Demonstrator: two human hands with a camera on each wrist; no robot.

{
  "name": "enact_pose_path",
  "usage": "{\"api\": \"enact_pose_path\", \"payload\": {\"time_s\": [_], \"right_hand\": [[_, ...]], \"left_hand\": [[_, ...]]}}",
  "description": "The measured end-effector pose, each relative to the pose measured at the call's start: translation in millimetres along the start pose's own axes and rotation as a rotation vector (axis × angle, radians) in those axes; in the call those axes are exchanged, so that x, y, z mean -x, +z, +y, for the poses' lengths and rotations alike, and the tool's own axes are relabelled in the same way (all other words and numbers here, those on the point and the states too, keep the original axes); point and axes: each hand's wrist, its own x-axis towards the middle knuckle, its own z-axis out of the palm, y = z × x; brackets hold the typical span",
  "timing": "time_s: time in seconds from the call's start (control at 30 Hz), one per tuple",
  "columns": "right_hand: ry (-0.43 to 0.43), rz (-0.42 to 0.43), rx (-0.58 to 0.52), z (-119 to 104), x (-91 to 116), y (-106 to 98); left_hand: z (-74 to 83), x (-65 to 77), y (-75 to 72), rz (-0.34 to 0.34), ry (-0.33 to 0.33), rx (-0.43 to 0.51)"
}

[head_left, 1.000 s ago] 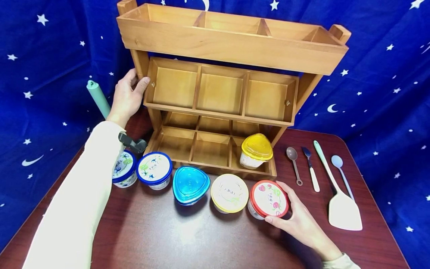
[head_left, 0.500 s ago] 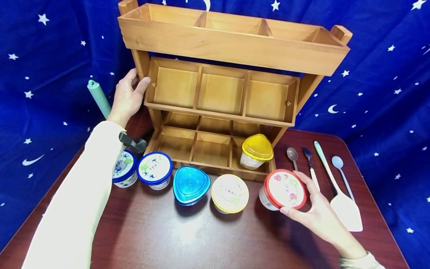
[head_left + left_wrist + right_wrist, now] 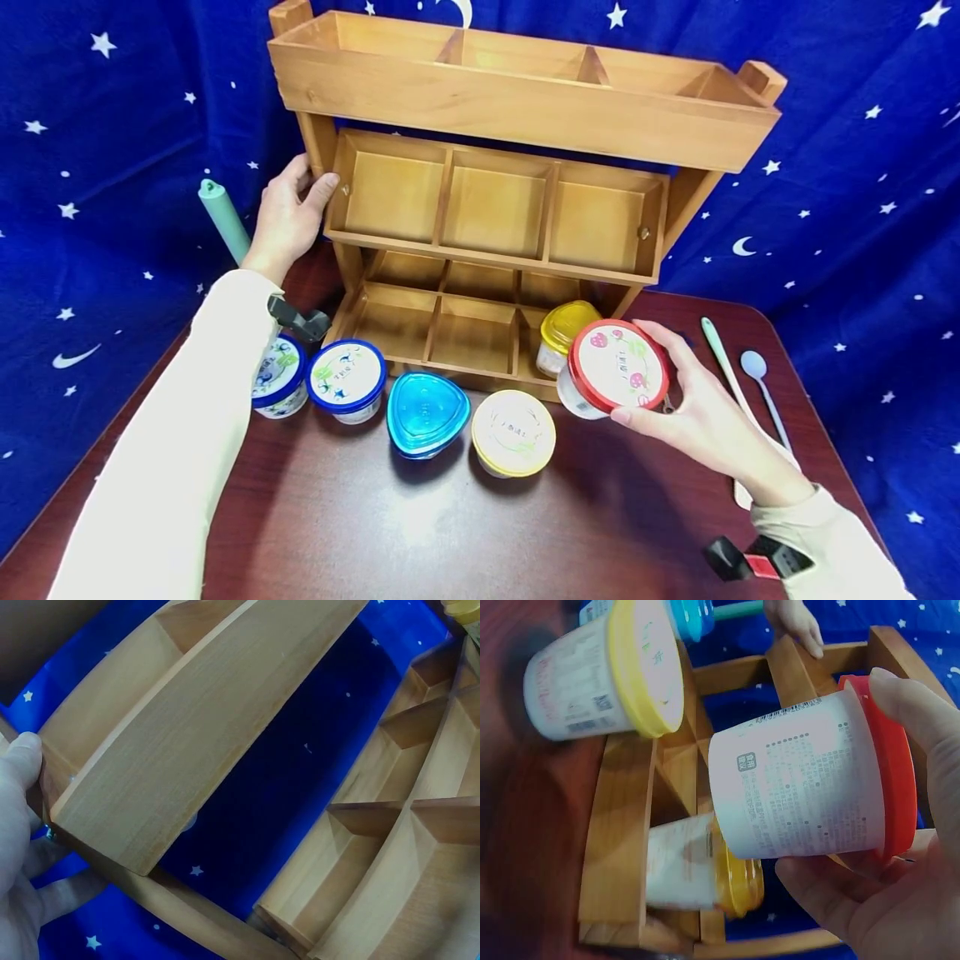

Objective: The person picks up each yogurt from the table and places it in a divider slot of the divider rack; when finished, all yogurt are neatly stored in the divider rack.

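Observation:
In my right hand [image 3: 708, 417] is a white tub with a red lid [image 3: 621, 367], strawberries printed on top; thumb and fingers grip it around the lid. It hangs in the air just in front of a yellow-lidded tub [image 3: 558, 333], which stands in the bottom right compartment of the wooden rack [image 3: 517, 108]. The right wrist view shows the red-lidded tub [image 3: 795, 787] from its side, clear of the rack. My left hand [image 3: 288, 212] holds the left end of the rack's middle tier, thumb at its edge. In the left wrist view part of that hand [image 3: 22, 847] is out of frame.
Along the rack's front stand two blue-lidded tubs [image 3: 347, 377], a tub with a triangular blue lid [image 3: 426, 412] and a pale yellow-lidded tub [image 3: 514, 433]. At right lie a blue spoon [image 3: 753, 364] and a green-handled spatula [image 3: 722, 354], partly behind my right arm. A green rod [image 3: 223, 221] stands at left.
My right hand has lifted the red-lidded tub off the table and carried it up and back toward the rack's bottom right corner. The left hand stays on the rack.

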Motion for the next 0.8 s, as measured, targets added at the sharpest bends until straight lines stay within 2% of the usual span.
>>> {"api": "enact_pose_path", "payload": {"time_s": [0.07, 0.23, 0.4, 0.8], "right_hand": [[-0.002, -0.027, -0.032, -4, -10, 3], [-0.027, -0.067, 0.013, -15, -34, 12], [-0.059, -0.132, 0.005, -20, -58, 26], [-0.001, -0.226, -0.024, -21, -104, 57]], "left_hand": [[0.0, -0.6, 0.2, 0.0, 0.0, 0.003], [0.2, -1.3, -0.4, 0.001, -0.006, 0.009], [0.2, -0.9, -0.9, 0.003, -0.007, -0.001], [0.6, 0.8, 0.1, -0.007, -0.01, 0.004]]}}
